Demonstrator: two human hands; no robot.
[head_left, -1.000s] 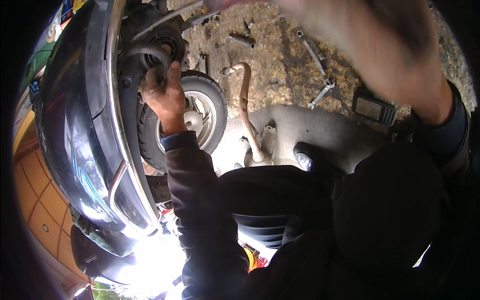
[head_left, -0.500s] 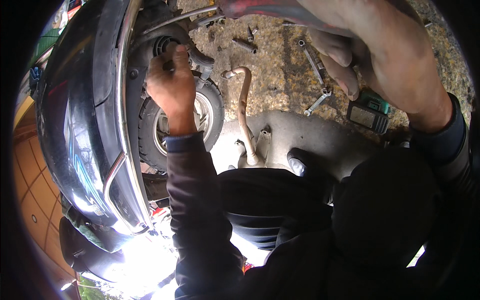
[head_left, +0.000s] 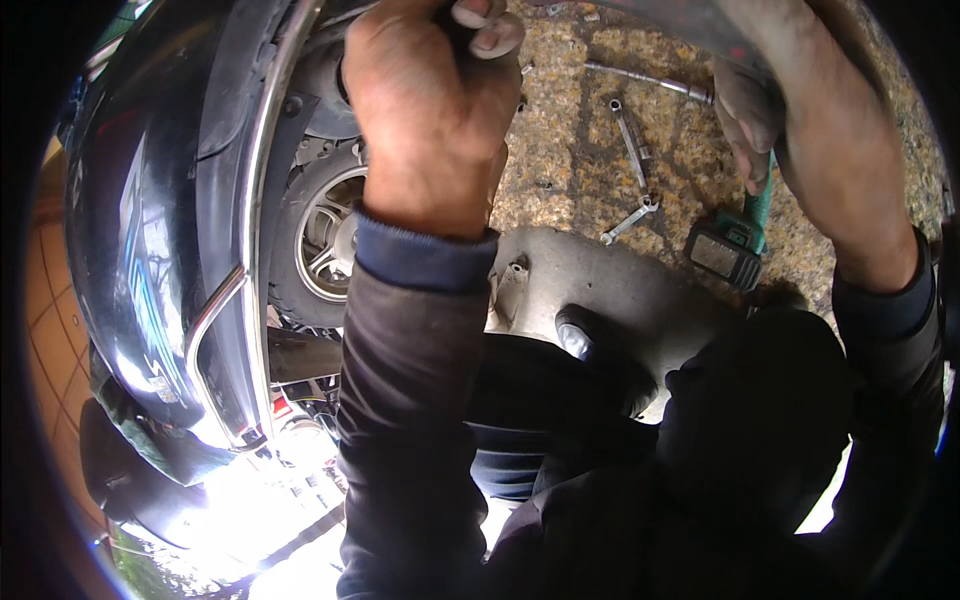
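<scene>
My left hand (head_left: pixel 430 120) is raised at the top, close to the camera, beside the dark underside of a black scooter (head_left: pixel 150 230). Its fingers are curled in; whatever lies between them is too dark to name. At upper right, my right hand (head_left: pixel 800 120) hangs with bent fingers around a dark, red-tinged long object (head_left: pixel 670 25), blurred and cut off by the top edge. Under this hand stands a green cordless tool (head_left: pixel 755 215) with a black battery base. The scooter's wheel (head_left: pixel 320 250) shows left of my left wrist.
On the rough, stained ground lie a socket bar (head_left: pixel 650 80), a long wrench (head_left: pixel 630 145) and a shorter wrench (head_left: pixel 630 220). A grey metal bracket (head_left: pixel 512 290) shows beside my left sleeve. My shoe (head_left: pixel 575 335) rests on smooth concrete.
My left hand has left the round part above the wheel and moved up and right, nearer the camera. The bent pipe is now hidden. The red-tinged object has shifted right.
</scene>
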